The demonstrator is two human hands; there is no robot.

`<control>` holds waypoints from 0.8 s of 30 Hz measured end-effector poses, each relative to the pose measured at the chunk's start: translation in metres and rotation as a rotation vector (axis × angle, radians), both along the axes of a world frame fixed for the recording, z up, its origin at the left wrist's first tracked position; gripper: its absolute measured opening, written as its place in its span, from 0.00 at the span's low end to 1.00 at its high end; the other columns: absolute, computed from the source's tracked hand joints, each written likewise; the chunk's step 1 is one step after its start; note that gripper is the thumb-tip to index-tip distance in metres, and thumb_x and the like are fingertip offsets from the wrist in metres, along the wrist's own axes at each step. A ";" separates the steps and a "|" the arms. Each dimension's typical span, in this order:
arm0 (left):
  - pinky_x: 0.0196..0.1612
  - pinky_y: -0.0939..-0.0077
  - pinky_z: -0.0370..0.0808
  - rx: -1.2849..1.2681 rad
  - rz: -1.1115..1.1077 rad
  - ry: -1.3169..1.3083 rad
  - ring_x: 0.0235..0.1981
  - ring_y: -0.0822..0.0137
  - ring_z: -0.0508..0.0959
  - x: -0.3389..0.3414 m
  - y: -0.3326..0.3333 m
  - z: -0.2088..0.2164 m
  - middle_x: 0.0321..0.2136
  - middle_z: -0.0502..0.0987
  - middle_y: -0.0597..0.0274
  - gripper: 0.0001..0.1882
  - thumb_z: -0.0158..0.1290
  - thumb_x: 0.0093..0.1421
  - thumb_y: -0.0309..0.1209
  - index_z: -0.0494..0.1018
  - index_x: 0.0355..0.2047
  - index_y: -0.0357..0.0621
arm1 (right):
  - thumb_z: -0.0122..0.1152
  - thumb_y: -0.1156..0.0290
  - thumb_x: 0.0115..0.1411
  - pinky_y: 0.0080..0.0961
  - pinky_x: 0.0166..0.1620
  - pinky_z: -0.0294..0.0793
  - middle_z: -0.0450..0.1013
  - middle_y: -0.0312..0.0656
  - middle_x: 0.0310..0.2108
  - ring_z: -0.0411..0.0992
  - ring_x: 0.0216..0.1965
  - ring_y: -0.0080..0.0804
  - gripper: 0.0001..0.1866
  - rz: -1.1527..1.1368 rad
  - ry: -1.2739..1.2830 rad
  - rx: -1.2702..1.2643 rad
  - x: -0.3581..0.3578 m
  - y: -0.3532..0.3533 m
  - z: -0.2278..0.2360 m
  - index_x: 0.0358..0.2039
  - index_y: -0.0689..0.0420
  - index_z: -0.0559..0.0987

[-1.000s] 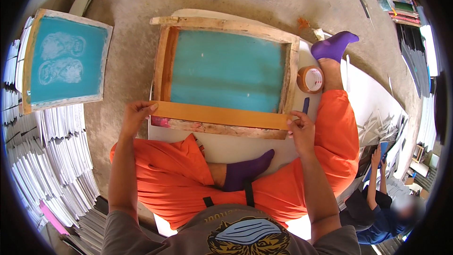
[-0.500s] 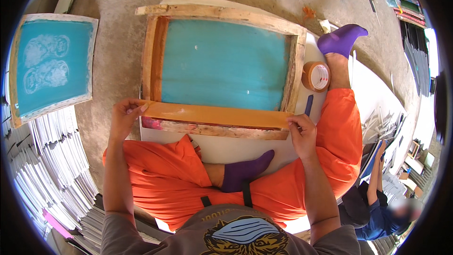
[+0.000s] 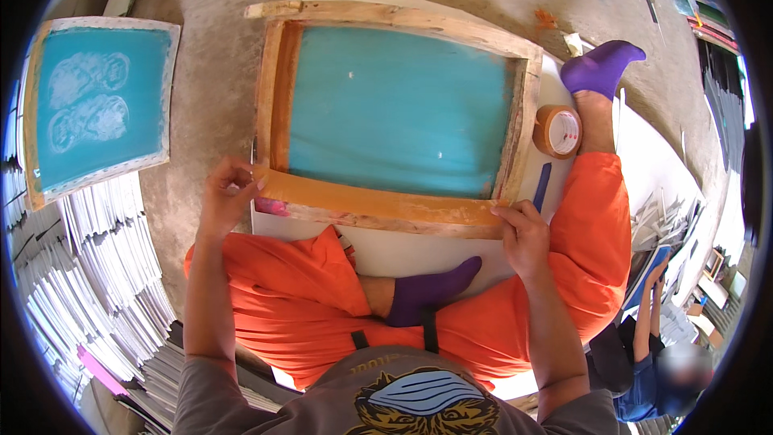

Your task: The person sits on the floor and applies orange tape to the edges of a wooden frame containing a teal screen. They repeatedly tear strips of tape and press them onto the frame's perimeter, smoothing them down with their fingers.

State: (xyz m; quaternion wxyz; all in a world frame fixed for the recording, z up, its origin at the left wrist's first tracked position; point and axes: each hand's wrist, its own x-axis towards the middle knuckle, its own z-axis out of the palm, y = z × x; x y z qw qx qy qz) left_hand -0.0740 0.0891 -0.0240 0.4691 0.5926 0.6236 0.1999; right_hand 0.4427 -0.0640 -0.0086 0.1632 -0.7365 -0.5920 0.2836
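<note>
A strip of brown packing tape (image 3: 366, 195) stretches between my hands along the near inner edge of a wooden screen-printing frame (image 3: 403, 18). Its teal mesh (image 3: 394, 105) lies inside the frame. My left hand (image 3: 228, 192) pinches the strip's left end at the frame's near left corner. At the near right corner, the fingers of my right hand (image 3: 525, 234) are closed on the other end. Now the tape lies low over the mesh edge and near rail; whether it sticks all along, I cannot tell. A roll of brown tape (image 3: 545, 130) stands right of the frame.
A blue strip-like tool (image 3: 543, 185) rests below the roll on a white board (image 3: 386, 246). Another teal screen (image 3: 105, 105) leans at the left, above stacked white sheets (image 3: 97, 250). My legs surround the frame's near side. Another person (image 3: 652, 379) is at lower right.
The tape strip has come down onto the frame's near edge, covering more of the near rail, with both hands still on its ends. The whole view has shifted slightly.
</note>
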 end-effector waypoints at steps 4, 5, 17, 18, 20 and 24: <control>0.39 0.74 0.75 0.100 -0.226 0.062 0.33 0.69 0.81 0.011 0.003 0.013 0.31 0.81 0.63 0.09 0.63 0.60 0.16 0.80 0.38 0.41 | 0.63 0.85 0.55 0.35 0.36 0.80 0.76 0.39 0.36 0.80 0.33 0.39 0.19 0.047 -0.049 -0.011 -0.001 0.003 0.004 0.42 0.49 0.90; 0.40 0.74 0.76 0.125 -0.287 0.074 0.34 0.67 0.82 0.014 0.006 0.016 0.32 0.82 0.62 0.09 0.62 0.59 0.15 0.80 0.37 0.40 | 0.63 0.85 0.55 0.35 0.36 0.80 0.76 0.39 0.37 0.80 0.33 0.39 0.19 0.046 -0.057 0.003 0.000 0.004 0.005 0.43 0.49 0.90; 0.36 0.63 0.79 0.200 -0.486 0.271 0.34 0.54 0.82 0.013 0.005 0.023 0.32 0.80 0.57 0.25 0.56 0.47 0.11 0.89 0.42 0.49 | 0.61 0.89 0.55 0.32 0.31 0.78 0.74 0.41 0.36 0.77 0.28 0.36 0.23 0.084 -0.033 0.101 0.012 0.007 0.007 0.45 0.49 0.90; 0.36 0.62 0.78 0.231 -0.520 0.314 0.34 0.54 0.82 0.015 0.006 0.024 0.32 0.79 0.58 0.26 0.56 0.47 0.12 0.89 0.42 0.51 | 0.61 0.90 0.56 0.31 0.31 0.76 0.73 0.41 0.36 0.75 0.28 0.36 0.23 0.093 -0.027 0.094 0.011 0.007 0.008 0.45 0.50 0.90; 0.36 0.60 0.78 0.294 -0.590 0.401 0.33 0.54 0.81 0.018 0.006 0.027 0.33 0.77 0.60 0.27 0.57 0.46 0.13 0.89 0.42 0.54 | 0.61 0.90 0.56 0.32 0.30 0.75 0.73 0.41 0.36 0.74 0.27 0.36 0.24 0.127 -0.032 0.087 0.011 0.007 0.008 0.46 0.48 0.90; 0.38 0.58 0.77 0.353 -0.673 0.533 0.35 0.55 0.80 0.019 0.007 0.030 0.35 0.75 0.62 0.29 0.59 0.46 0.15 0.88 0.46 0.60 | 0.63 0.88 0.54 0.36 0.28 0.76 0.73 0.39 0.38 0.76 0.27 0.36 0.28 0.254 -0.118 0.054 0.013 0.006 0.007 0.49 0.41 0.89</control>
